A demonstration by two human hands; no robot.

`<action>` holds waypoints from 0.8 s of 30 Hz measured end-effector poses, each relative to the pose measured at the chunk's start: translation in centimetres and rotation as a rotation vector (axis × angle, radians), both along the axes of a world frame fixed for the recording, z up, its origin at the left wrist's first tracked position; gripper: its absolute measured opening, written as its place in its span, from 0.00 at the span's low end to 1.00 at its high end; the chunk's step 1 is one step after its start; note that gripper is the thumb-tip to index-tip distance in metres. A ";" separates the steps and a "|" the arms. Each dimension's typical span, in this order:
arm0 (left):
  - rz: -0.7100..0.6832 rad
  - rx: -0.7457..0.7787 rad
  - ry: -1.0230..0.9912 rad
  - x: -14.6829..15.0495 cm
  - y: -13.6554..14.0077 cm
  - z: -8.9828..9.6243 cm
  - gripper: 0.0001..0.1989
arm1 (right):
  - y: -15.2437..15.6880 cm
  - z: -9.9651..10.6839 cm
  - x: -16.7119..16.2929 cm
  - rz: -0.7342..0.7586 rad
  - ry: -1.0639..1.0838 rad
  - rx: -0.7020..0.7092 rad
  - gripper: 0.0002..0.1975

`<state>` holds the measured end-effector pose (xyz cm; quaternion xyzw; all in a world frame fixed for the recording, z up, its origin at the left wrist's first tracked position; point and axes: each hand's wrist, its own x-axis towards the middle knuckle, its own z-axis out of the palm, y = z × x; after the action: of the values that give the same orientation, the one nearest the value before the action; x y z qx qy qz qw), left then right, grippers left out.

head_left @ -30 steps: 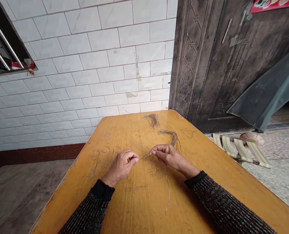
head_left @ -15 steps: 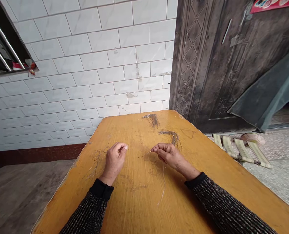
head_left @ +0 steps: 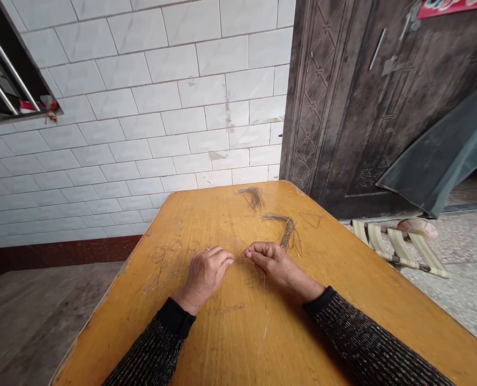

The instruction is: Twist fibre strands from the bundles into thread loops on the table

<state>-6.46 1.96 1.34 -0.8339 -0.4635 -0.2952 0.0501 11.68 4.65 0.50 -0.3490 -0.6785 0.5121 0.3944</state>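
My right hand [head_left: 271,262] pinches a thin wire [head_left: 266,311] between thumb and forefinger. One long pale end hangs down toward the tabletop. My left hand [head_left: 207,276], a ring on one finger, is closed in a pinch just left of it. The two sets of fingertips are a small gap apart, and the wire's short end appears to run into the left fingers, though it is hardly visible there. Left of my left hand lie several wires with round looped ends [head_left: 158,254]. Beyond my right hand is a bent bundle of thin wires [head_left: 289,230].
Another wire bundle [head_left: 254,198] lies near the far edge of the wooden table [head_left: 222,343]. A loose bent wire [head_left: 313,219] rests to its right. A white tiled wall [head_left: 206,118] stands behind, with a dark door [head_left: 343,134] and a strapped folding stool [head_left: 399,246] at right.
My left hand has moved right, close to my right fingertips. A looped wire end now shows on the table where it was. My right hand has shifted slightly left.
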 end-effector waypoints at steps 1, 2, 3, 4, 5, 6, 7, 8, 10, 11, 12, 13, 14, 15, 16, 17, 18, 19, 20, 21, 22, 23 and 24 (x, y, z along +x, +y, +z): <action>0.004 -0.002 -0.009 -0.1 0.1 0.0 0.10 | 0.0 0.0 0.0 0.015 0.010 -0.003 0.13; 0.002 -0.010 -0.024 -0.2 0.2 0.0 0.09 | 0.0 -0.1 0.0 0.026 0.017 -0.007 0.13; -0.004 -0.024 -0.043 -0.4 0.4 0.1 0.09 | 0.0 -0.1 0.0 0.035 0.021 -0.011 0.13; -0.013 -0.045 -0.062 -0.5 0.5 0.1 0.09 | 0.0 -0.2 0.0 0.042 0.021 -0.015 0.13; -0.027 -0.075 -0.078 -0.7 0.5 0.2 0.09 | 0.0 -0.2 0.0 0.048 0.018 -0.018 0.13; -0.044 -0.110 -0.091 -0.7 0.6 0.3 0.08 | 0.0 -0.2 0.0 0.055 0.013 -0.021 0.13; -0.058 -0.144 -0.102 -0.8 0.5 0.4 0.08 | 0.1 -0.3 0.1 0.061 0.006 -0.021 0.12; -0.066 -0.171 -0.110 -0.7 0.5 0.5 0.08 | 0.2 -0.4 0.1 0.063 -0.004 -0.018 0.12; -0.075 -0.195 -0.101 -0.5 0.2 0.7 0.06 | 0.3 -0.6 0.1 0.062 -0.029 -0.001 0.12; -0.078 -0.187 -0.081 -0.4 0.0 0.7 0.07 | 0.3 -0.6 0.1 0.064 -0.041 0.010 0.12; -0.079 -0.172 -0.052 -0.2 -0.1 0.8 0.07 | 0.3 -0.7 0.0 0.072 -0.053 0.020 0.12; -0.081 -0.154 -0.022 0.0 -0.3 0.8 0.07 | 0.2 -0.7 0.0 0.083 -0.064 0.029 0.11; -0.078 -0.137 0.004 0.1 -0.4 0.8 0.07 | 0.2 -0.7 -0.1 0.093 -0.074 0.038 0.11; -0.066 -0.120 0.023 0.1 -0.5 0.8 0.07 | 0.0 -0.7 -0.1 0.100 -0.081 0.042 0.11; -0.048 -0.103 0.036 0.2 -0.5 0.7 0.08 | -0.1 -0.6 -0.1 0.102 -0.085 0.036 0.11; -0.028 -0.088 0.046 0.1 -0.4 0.7 0.07 | -0.2 -0.4 -0.1 0.101 -0.085 0.021 0.11; -0.007 -0.070 0.055 0.1 -0.4 0.7 0.07 | -0.3 -0.2 -0.1 0.101 -0.082 -0.002 0.11; 0.016 -0.048 0.062 0.0 -0.3 0.7 0.07 | -0.4 -0.1 -0.1 0.103 -0.077 -0.029 0.11; 0.040 -0.027 0.065 -0.1 -0.3 0.7 0.07 | -0.5 0.1 -0.1 0.105 -0.073 -0.055 0.12; 0.063 -0.008 0.065 -0.2 -0.2 0.7 0.07 | -0.5 0.2 -0.1 0.108 -0.071 -0.075 0.13; 0.082 0.007 0.060 -0.3 -0.2 0.7 0.06 | -0.5 0.3 -0.1 0.109 -0.072 -0.086 0.13; 0.094 0.014 0.054 -0.3 -0.2 0.7 0.06 | -0.5 0.3 -0.1 0.108 -0.075 -0.090 0.13; 0.094 0.015 0.050 -0.3 -0.2 0.7 0.06 | -0.5 0.3 -0.1 0.108 -0.080 -0.091 0.12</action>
<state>-6.75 1.73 2.01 -0.8178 -0.4988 -0.2752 0.0818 11.57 4.13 0.79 -0.3498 -0.6875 0.5485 0.3226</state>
